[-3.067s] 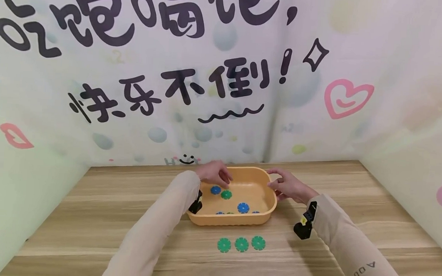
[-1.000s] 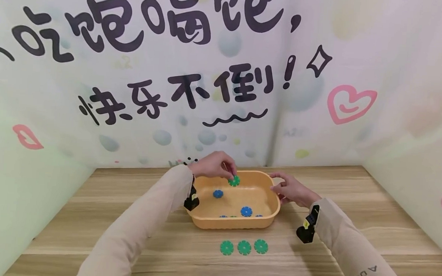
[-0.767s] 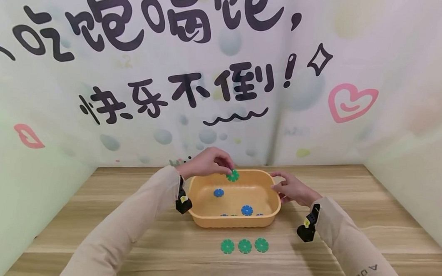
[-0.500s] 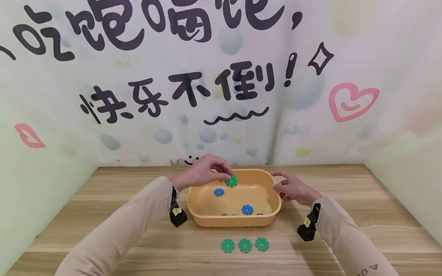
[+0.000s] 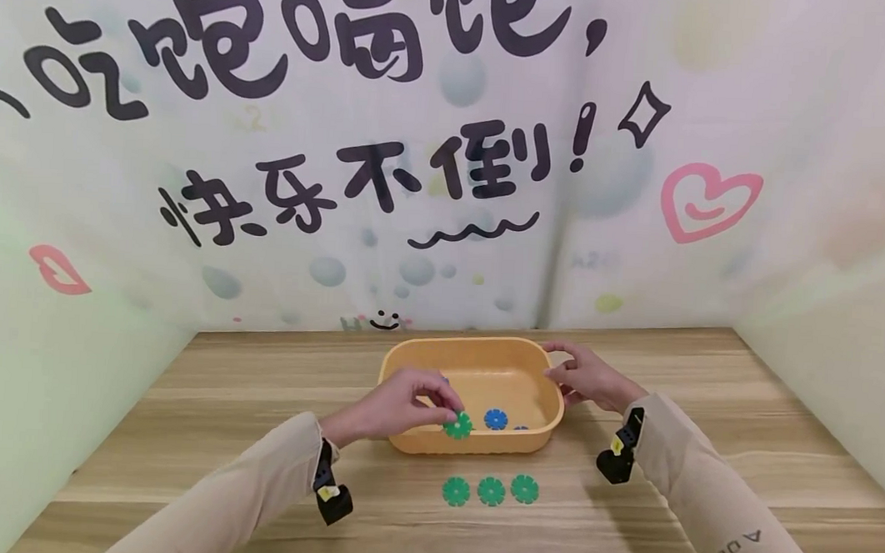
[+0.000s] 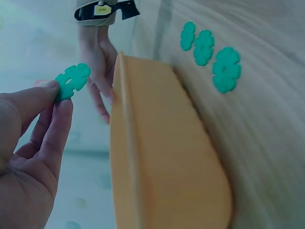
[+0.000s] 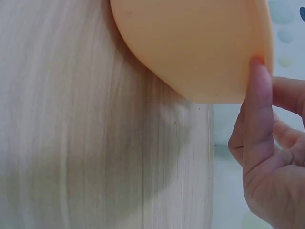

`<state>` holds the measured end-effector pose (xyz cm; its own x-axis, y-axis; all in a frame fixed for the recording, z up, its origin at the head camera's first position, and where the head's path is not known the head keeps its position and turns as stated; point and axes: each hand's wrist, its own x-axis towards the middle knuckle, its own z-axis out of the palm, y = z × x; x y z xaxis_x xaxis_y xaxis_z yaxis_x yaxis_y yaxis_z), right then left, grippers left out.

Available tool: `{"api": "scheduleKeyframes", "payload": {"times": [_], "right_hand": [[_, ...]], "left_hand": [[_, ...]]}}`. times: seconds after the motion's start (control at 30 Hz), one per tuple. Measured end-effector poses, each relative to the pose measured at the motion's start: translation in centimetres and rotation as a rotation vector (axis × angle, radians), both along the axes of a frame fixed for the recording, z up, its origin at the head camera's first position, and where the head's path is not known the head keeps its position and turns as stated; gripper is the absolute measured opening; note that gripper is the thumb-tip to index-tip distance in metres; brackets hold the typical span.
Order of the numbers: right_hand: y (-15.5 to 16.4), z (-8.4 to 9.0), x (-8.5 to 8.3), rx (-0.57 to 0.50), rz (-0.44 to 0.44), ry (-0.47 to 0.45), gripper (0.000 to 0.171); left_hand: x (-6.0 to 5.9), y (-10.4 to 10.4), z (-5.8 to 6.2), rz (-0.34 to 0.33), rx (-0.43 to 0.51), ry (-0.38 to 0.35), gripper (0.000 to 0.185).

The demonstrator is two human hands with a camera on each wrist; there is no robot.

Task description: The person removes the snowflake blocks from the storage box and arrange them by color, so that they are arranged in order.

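My left hand (image 5: 406, 404) pinches a green flower-shaped disc (image 5: 458, 426) (image 6: 72, 81) between thumb and fingertips, just above the near rim of the orange tub (image 5: 471, 445). My right hand (image 5: 583, 376) rests against the tub's far right corner, thumb (image 7: 257, 100) on the outer wall (image 7: 190, 43). Inside the tub lie blue discs (image 5: 495, 418), partly hidden by the rim and my left hand. Three green discs (image 5: 490, 490) (image 6: 205, 47) lie in a row on the wooden table in front of the tub.
The wooden table (image 5: 216, 432) is enclosed by printed fabric walls (image 5: 342, 179) at the back and on both sides. Small black wrist cameras (image 5: 333, 496) (image 5: 616, 461) hang from both sleeves.
My left hand lifted a green disc out of the tub's far side and carried it toward me, down to the near rim. The right hand stayed on the tub's corner.
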<state>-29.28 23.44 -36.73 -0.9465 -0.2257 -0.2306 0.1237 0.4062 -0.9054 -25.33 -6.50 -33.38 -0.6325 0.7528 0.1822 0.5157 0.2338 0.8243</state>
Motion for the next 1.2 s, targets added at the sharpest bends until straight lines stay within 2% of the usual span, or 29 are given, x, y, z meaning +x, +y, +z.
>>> {"api": "scheduleKeyframes", "payload": {"times": [0.13,0.37,0.67,0.83,0.97,1.2], "right_hand": [[0.1,0.0,0.0,-0.002,0.001,0.002,0.046],[0.1,0.0,0.1,0.007,0.008,0.01,0.046],[0.1,-0.1,-0.2,0.006,0.017,-0.004,0.046],[0.0,-0.2,-0.2,0.006,0.008,-0.012,0.046],[0.1,-0.2,-0.2,0.009,0.004,-0.009,0.046],[0.3,-0.2,-0.1,0.002,0.017,0.003,0.047]], "left_hand": [[0.7,-0.7,-0.9,-0.004,0.0,-0.032,0.012],[1.8,-1.8,-1.7,-0.038,0.019,-0.092,0.014],[2.6,-3.3,-3.6,-0.051,0.005,-0.088,0.016],[3.0,-3.8,-4.6,-0.034,-0.032,-0.097,0.017],[3.1,-4.1,-5.5,-0.019,-0.063,-0.153,0.016],[2.6,-4.6,-6.8,0.068,-0.12,-0.226,0.012]]}}
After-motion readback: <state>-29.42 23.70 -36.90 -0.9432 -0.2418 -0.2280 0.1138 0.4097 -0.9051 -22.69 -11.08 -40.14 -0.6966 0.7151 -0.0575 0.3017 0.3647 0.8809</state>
